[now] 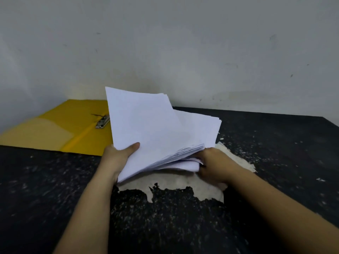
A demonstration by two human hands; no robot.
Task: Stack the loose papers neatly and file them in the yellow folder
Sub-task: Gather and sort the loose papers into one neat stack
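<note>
White papers (154,129), uneven, we grip with left hand (117,154) and right hand (211,162); loose sheets may slide out.

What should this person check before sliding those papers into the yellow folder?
1. Folder open and flat: ok, it lies open on the table.
2. Clip ready to take sheets: cannot tell, too small to read.
3. Papers squared up: not ok, the edges fan out and the lower sheets stick out to the right.
4. Left hand has a firm hold: ok, thumb on top of the near left edge.
5. Right hand supports the pile: ok, it grips the near right corner.
6. Path to the folder: ok, nothing lies between.
</note>
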